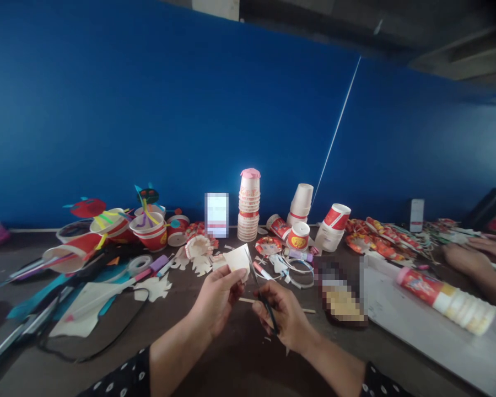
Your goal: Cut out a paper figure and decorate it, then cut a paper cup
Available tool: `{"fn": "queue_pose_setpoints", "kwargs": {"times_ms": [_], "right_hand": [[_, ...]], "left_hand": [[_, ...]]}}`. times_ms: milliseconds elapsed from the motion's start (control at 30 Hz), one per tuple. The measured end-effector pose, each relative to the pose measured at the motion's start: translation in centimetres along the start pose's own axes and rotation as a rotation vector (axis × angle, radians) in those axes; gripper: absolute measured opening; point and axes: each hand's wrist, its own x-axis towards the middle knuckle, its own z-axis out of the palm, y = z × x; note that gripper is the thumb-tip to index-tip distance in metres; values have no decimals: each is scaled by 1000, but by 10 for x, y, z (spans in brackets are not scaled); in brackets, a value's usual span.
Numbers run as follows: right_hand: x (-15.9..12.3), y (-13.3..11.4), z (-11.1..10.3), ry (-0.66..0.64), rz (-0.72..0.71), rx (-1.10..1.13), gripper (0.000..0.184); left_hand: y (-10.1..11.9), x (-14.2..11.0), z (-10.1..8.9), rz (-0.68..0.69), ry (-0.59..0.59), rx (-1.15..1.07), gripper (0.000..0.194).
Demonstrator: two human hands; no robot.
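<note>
My left hand (215,300) pinches a small piece of white paper (238,259), holding it up over the dark table (240,358). My right hand (281,314) is closed round black-handled scissors (261,292), whose blades reach up to the paper's right edge. A thin wooden stick (248,300) lies on the table between my hands. Cut paper shapes (198,262) lie just beyond the paper.
A tall stack of paper cups (248,207) stands behind, with more cups (301,212) to its right and decorated cups (151,229) at left. A tape roll (139,264), a lying cup stack (448,300) on white board, and another person's hands (475,259) sit at right.
</note>
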Motion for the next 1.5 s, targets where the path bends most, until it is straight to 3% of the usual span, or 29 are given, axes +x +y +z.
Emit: {"fn": "queue_pose_setpoints", "kwargs": {"times_ms": [1500], "right_hand": [[1,2,-3,-22,-10,-31,34]], "left_hand": [[-3,-1,0,6,-21,0,22]]}}
